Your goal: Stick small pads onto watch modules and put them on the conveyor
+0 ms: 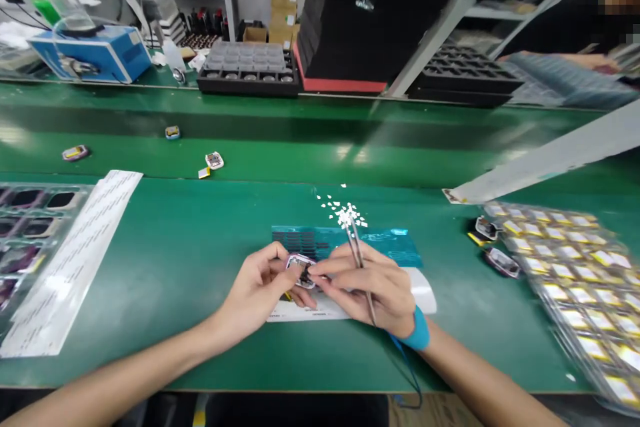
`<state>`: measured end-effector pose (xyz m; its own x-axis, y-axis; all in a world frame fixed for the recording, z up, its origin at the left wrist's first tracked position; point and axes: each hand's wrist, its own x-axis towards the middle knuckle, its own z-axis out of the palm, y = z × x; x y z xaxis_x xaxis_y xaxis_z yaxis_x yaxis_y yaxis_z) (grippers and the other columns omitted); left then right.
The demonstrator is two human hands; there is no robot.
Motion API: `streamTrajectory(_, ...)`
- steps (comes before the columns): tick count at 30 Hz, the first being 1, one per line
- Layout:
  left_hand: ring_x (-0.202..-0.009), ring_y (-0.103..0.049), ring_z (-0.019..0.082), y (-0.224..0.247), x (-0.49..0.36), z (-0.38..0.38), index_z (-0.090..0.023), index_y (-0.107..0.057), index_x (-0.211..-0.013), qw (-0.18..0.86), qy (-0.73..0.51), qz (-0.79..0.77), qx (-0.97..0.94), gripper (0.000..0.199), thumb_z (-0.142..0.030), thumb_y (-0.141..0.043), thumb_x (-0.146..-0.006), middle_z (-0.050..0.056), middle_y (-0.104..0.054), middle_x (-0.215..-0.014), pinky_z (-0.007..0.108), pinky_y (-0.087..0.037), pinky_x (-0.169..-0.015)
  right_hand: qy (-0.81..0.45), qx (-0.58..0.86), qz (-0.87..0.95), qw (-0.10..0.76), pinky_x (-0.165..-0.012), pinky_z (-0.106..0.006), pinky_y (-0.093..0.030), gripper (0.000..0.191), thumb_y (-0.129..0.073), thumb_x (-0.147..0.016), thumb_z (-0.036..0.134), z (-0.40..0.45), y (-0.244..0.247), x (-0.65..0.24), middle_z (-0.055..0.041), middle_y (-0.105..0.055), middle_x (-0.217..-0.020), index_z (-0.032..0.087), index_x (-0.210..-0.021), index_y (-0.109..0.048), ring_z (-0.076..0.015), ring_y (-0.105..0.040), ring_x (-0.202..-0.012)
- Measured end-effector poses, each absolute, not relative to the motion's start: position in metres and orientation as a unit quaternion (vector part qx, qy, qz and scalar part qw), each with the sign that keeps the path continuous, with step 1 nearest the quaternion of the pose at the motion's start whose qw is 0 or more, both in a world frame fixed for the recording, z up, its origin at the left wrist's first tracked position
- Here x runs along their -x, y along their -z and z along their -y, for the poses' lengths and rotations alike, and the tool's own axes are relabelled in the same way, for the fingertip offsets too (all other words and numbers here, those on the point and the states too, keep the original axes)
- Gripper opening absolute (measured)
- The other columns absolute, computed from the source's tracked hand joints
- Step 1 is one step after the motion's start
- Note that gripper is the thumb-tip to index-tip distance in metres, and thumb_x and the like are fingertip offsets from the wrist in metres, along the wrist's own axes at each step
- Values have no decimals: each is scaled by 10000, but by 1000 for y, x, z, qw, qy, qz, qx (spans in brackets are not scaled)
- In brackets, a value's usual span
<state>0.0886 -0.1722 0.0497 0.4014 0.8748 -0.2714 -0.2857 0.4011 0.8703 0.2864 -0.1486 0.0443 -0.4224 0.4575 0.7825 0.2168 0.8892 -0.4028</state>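
My left hand [263, 290] grips a small watch-like case [298, 261] with a pale rim, its electronic inside facing up. A bit of yellow shows below it, between the fingers. My right hand [383, 287] has metal tweezers [356, 248] tucked between its fingers, tips pointing away from me. The right thumb and fingertips meet at the case's right side; whatever they pinch there is too small to make out. Beneath both hands lie a blue film [395, 248] with dark strips and a white printed sheet [424, 290]. Small white pieces [346, 215] are scattered just beyond the tweezer tips.
A tray of yellow-and-white parts [565, 271] stands right, with two open cases [501, 262] beside it. At left are a tray of dark-screened cases [37, 227] and a long white strip [80, 253]. A blue wrist strap [419, 329] trails a cord. Black trays [370, 27] fill the shelf.
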Motion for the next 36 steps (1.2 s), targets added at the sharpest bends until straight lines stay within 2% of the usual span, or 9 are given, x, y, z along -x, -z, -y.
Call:
streamTrajectory(5, -686, -799, 168, -52, -89, 175, -184, -580, -1181, 730, -402, -389, -393, 393, -399, -756, -902, 21, -809, -737, 224, -646, -685, -112, 239, 826, 499, -665, -296, -652, 254, -714, -857, 7, 149, -35, -288, -68, -774, -902, 178, -1034, -657, -157, -743, -757)
streamTrajectory(10, -714, -804, 170, -53, -89, 182, -178, -647, -1098, 687, -426, -403, -429, 183, -273, -689, -947, 35, -821, -809, 224, -658, -714, -105, 263, 846, 451, -732, -309, -668, 223, -669, -903, 20, 158, -36, -292, -145, -777, -1053, 128, -1098, -661, -194, -757, -937)
streamTrajectory(17, -730, -802, 192, -52, -87, 188, -175, -647, -1149, 631, -430, -424, -487, 189, -213, -624, -966, 50, -818, -832, 247, -653, -665, -64, 257, 890, 372, -868, -315, -664, 203, -573, -957, 40, 166, -42, -301, -161, -767, -1141, 109, -1111, -686, -217, -730, -1103)
streamTrajectory(21, -721, -794, 191, -50, -86, 188, -174, -679, -1177, 586, -422, -446, -529, 233, -204, -618, -954, 45, -809, -807, 247, -634, -657, -41, 264, 885, 381, -869, -352, -675, 253, -594, -953, 80, 168, -34, -301, -115, -768, -1172, 174, -1162, -703, -231, -744, -1077)
streamTrajectory(25, -601, -754, 173, -51, -86, 185, -166, -709, -1135, 570, -414, -470, -531, 221, -205, -622, -936, 14, -763, -674, 255, -621, -626, -24, 260, 880, 398, -861, -340, -678, 256, -620, -958, 110, 166, -31, -297, -92, -774, -1161, 209, -1177, -705, -223, -751, -1045)
streamTrajectory(30, -622, -777, 201, -54, -89, 184, -172, -718, -1040, 566, -438, -483, -504, 174, -184, -661, -875, 29, -790, -718, 254, -631, -568, 33, 223, 914, 337, -827, -303, -679, 155, -578, -977, 84, 162, -47, -298, -145, -797, -1037, 93, -1062, -708, -217, -775, -928)
streamTrajectory(33, -612, -781, 201, -57, -91, 186, -168, -706, -1017, 593, -431, -479, -483, 152, -188, -666, -872, 38, -805, -747, 257, -648, -575, 63, 196, 926, 316, -790, -303, -681, 222, -509, -1013, 105, 160, -53, -298, -124, -805, -992, 109, -1006, -731, -200, -779, -859)
streamTrajectory(36, -622, -786, 209, -59, -92, 188, -161, -697, -1007, 624, -432, -471, -451, 148, -215, -691, -868, 46, -812, -768, 277, -670, -610, 123, 165, 915, 347, -686, -272, -677, 202, -582, -997, 159, 158, -53, -297, -80, -812, -915, 158, -886, -751, -168, -758, -740)
